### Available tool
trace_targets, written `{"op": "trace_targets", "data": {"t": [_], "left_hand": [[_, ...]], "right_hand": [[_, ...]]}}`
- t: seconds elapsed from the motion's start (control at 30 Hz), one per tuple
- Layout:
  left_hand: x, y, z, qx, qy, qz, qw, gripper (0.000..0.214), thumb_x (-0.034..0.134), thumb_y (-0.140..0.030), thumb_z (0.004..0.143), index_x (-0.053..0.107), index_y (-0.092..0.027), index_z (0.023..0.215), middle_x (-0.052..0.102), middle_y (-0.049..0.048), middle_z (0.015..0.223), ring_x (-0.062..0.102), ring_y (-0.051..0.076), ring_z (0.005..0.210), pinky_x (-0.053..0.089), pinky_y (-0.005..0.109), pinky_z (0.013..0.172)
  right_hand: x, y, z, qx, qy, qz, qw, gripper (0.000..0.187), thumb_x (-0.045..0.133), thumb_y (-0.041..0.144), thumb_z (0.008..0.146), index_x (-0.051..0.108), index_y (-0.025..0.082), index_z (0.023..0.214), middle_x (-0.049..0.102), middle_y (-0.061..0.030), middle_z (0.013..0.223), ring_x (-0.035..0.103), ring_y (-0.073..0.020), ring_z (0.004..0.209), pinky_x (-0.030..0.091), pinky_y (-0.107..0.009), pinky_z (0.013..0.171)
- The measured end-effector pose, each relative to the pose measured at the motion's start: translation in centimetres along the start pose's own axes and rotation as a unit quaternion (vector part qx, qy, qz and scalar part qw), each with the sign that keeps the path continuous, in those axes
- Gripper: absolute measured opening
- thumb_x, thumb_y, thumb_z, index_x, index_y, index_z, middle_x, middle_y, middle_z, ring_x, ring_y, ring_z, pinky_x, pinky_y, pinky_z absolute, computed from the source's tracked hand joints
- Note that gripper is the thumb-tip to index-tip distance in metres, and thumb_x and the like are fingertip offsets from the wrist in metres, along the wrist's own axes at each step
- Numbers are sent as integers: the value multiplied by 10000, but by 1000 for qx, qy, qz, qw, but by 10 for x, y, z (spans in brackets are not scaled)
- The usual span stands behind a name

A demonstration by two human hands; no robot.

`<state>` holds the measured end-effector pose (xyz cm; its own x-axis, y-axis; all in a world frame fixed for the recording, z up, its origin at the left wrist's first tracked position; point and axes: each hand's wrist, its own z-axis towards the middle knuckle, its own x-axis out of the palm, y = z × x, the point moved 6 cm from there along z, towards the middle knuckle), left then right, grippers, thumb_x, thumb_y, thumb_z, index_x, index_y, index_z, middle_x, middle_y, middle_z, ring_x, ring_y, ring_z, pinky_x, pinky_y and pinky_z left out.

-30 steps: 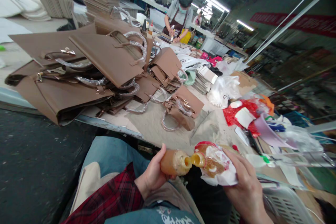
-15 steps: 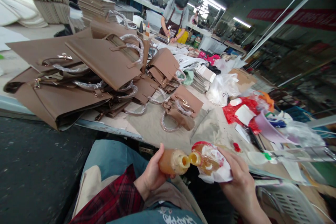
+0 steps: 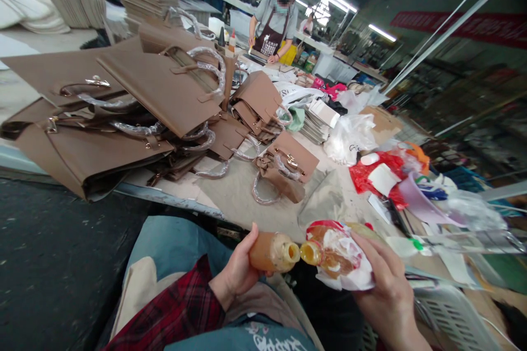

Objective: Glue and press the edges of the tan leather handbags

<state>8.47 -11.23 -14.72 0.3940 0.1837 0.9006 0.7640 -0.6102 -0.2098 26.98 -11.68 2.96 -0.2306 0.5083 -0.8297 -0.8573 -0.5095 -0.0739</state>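
Note:
My left hand point(image 3: 239, 271) is wrapped round a small amber bottle point(image 3: 263, 251), tilted so its open mouth faces right. In my right hand point(image 3: 382, 279) is a larger bottle of amber liquid point(image 3: 335, 255), its side covered by white and red wrapping. That bottle lies tipped over, its uncapped neck pointing left. The two mouths almost meet above my lap; I cannot tell whether they touch. Beyond my hands, a small brown handbag point(image 3: 294, 162) with plastic-wrapped handles rests on a grey cloth point(image 3: 230, 197).
Larger brown handbags point(image 3: 160, 93) are piled at the table's left. To the right are a red plastic bag point(image 3: 370, 175), a lilac basin point(image 3: 415, 203) and a clear bottle point(image 3: 465, 244). A co-worker in an apron point(image 3: 269, 38) stands at the far side.
My right hand and the wrapped bottle have shifted slightly right, and the bottle necks are a little farther apart. My left hand has hardly moved. The co-worker's hands have moved.

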Motion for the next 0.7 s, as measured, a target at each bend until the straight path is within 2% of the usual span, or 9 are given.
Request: {"op": "trace_targets", "data": {"t": [0.1, 0.27, 0.43, 0.57, 0.7], "left_hand": [[0, 0, 1, 4, 1, 1, 1000, 613, 361, -602, 956, 635, -60, 1041, 652, 131, 827, 632, 206, 603, 406, 211, 375], [0, -1, 0, 7, -4, -1, 1000, 589, 360, -586, 963, 639, -69, 1003, 656, 128, 818, 635, 203, 606, 416, 210, 378], [1, -2, 0, 16, 19, -4, 1000, 610, 356, -601, 960, 638, -65, 1033, 658, 132, 850, 637, 198, 623, 422, 204, 384], [-1, -2, 1, 21, 21, 2, 1000, 593, 363, -596, 959, 640, -72, 987, 653, 126, 819, 632, 197, 611, 421, 205, 378], [-2, -1, 1, 13, 22, -2, 1000, 593, 369, -602, 954, 635, -76, 1018, 660, 139, 866, 644, 213, 640, 415, 207, 382]], "right_hand": [[-1, 5, 3, -26, 13, -8, 1000, 444, 607, 268, 877, 541, 193, 1309, 612, -140, 1170, 584, -300, 1031, 440, -463, 835], [-8, 1, 4, -5, -5, -49, 999, 403, 606, 234, 871, 567, 208, 1272, 622, -129, 1155, 592, -292, 1004, 429, -443, 821], [-8, 5, 3, -34, 13, -41, 998, 429, 616, 212, 856, 559, 195, 1281, 616, -136, 1176, 588, -295, 1029, 429, -445, 852], [-9, 3, 4, -18, -1, -68, 998, 409, 612, 219, 859, 572, 195, 1266, 625, -134, 1146, 591, -296, 998, 421, -443, 833], [-8, 6, 7, -41, 14, -58, 997, 395, 601, 220, 867, 570, 192, 1261, 626, -133, 1153, 589, -293, 1007, 422, -439, 833]]}}
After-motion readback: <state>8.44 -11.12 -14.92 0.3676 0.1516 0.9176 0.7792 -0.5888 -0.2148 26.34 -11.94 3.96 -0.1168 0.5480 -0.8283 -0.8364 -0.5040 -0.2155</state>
